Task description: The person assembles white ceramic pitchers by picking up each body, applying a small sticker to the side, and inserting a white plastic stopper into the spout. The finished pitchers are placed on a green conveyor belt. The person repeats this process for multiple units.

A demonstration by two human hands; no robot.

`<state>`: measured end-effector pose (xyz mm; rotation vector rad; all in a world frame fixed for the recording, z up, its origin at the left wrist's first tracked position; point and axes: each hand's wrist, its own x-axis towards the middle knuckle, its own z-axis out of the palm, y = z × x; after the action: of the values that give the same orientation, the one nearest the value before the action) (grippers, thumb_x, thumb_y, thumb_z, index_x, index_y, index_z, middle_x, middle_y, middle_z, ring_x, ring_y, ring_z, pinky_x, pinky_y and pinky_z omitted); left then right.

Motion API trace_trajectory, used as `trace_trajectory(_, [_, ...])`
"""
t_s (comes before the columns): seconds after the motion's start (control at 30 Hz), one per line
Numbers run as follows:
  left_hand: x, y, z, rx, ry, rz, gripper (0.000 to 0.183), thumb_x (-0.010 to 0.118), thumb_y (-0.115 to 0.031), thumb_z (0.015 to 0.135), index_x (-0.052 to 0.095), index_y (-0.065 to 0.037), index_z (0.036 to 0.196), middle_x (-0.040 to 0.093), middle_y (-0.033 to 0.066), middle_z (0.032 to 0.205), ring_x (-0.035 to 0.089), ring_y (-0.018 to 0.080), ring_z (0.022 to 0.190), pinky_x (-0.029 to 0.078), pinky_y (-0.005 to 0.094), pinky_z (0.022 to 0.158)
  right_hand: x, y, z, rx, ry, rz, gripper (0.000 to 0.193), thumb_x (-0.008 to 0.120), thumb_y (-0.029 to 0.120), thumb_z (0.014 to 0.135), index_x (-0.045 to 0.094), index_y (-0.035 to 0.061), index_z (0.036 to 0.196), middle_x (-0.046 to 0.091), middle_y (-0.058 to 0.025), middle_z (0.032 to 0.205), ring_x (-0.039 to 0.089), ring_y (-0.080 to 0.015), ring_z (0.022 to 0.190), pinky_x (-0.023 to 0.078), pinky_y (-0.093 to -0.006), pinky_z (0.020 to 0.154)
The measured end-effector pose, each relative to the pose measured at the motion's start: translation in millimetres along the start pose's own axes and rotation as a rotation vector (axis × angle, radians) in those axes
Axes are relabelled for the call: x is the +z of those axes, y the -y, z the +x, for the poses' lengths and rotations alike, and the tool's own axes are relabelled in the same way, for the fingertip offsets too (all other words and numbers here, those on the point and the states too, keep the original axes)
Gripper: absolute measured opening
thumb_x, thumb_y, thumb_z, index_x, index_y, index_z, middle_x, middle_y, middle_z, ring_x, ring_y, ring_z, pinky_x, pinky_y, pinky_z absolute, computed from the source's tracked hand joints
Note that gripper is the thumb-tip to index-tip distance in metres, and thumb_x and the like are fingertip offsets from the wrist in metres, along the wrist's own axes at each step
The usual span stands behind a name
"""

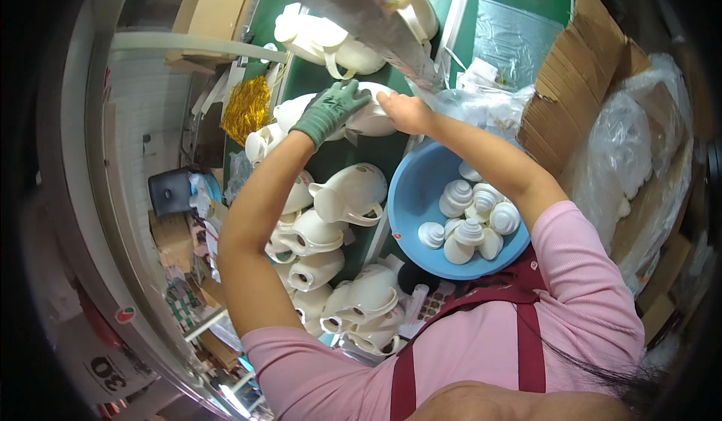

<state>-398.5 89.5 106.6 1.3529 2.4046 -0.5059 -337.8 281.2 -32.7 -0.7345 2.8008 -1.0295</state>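
A glossy white jug point(371, 124) lies on its side on the green work surface point(323, 161), partly covered by my hands. My left hand point(332, 110), in a green glove, is closed over its upper side. Bare, my right hand point(407, 112) grips the jug's right end with bent fingers. Just beyond, another white jug point(353, 54) lies with its handle toward me. Nearer to my body, a jug with a small coloured mark point(358, 194) rests among several others. The undersides of both hands are hidden.
Right of the jugs stands a blue basin point(400, 203) holding several white ridged lids point(468, 229). Cardboard point(575, 82) and clear plastic bags point(613, 150) crowd the right side. A plastic-wrapped pole point(372, 26) crosses above the hands. Gold tinsel point(247, 111) sits at the left edge.
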Motion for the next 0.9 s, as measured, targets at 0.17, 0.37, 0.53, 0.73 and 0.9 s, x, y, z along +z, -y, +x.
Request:
trace_trajectory(0.17, [-3, -8, 1, -0.321, -0.104, -0.271, 0.080, 0.082, -0.021, 0.073, 0.044, -0.006, 0.142, 0.054, 0.0192, 0.126, 0.058, 0.0404, 0.110, 0.050, 0.0462, 0.098, 15, -3, -4, 0.035, -0.125, -0.025, 0.032, 0.055, 0.012, 0.092, 0.048, 0.0097, 0.123, 0.063, -0.0165, 0.100, 0.068, -0.0365, 0.088, 0.057, -0.0490, 0.070])
trace_trajectory(0.37, [0, 7, 3, -0.074, -0.109, -0.212, 0.100, 0.095, -0.031, 0.055, 0.046, -0.002, 0.137, 0.051, 0.0232, 0.130, 0.053, 0.0442, 0.117, 0.047, 0.0497, 0.102, 11, -11, 9, -0.016, -0.020, 0.047, 0.034, 0.056, 0.009, 0.088, 0.050, 0.0061, 0.121, 0.063, -0.0196, 0.097, 0.067, -0.0390, 0.084, 0.056, -0.0487, 0.068])
trace_trajectory(0.53, [-36, 46, 37, -0.129, 0.073, -0.487, 0.087, 0.090, -0.035, 0.068, 0.050, -0.008, 0.141, 0.057, 0.0221, 0.134, 0.059, 0.0379, 0.117, 0.050, 0.0474, 0.098, 0, -30, -25, -0.283, -0.105, 0.166, 0.052, 0.069, 0.023, 0.085, 0.049, -0.0046, 0.124, 0.056, -0.0308, 0.118, 0.066, -0.0424, 0.094, 0.053, -0.0498, 0.083])
trace_trajectory(0.73, [-86, 100, 140, -0.414, -0.454, -0.577, 0.083, 0.082, -0.039, 0.083, 0.045, -0.008, 0.151, 0.048, 0.0246, 0.146, 0.056, 0.0340, 0.128, 0.048, 0.0400, 0.106, -176, -74, -22, 0.452, -0.056, 0.329, 0.033, 0.054, 0.033, 0.099, 0.066, 0.0032, 0.099, 0.072, -0.0226, 0.089, 0.072, -0.0386, 0.087, 0.057, -0.0456, 0.076])
trace_trajectory(0.9, [-104, 98, 225, -0.381, -0.254, -0.370, 0.102, 0.087, -0.048, 0.071, 0.041, -0.011, 0.154, 0.050, 0.0262, 0.143, 0.050, 0.0427, 0.134, 0.044, 0.0451, 0.110, -147, -98, 86, 0.528, -0.079, 0.335, 0.061, 0.070, 0.042, 0.090, 0.053, -0.0040, 0.125, 0.013, -0.0412, 0.159, 0.063, -0.0461, 0.115, 0.051, -0.0498, 0.102])
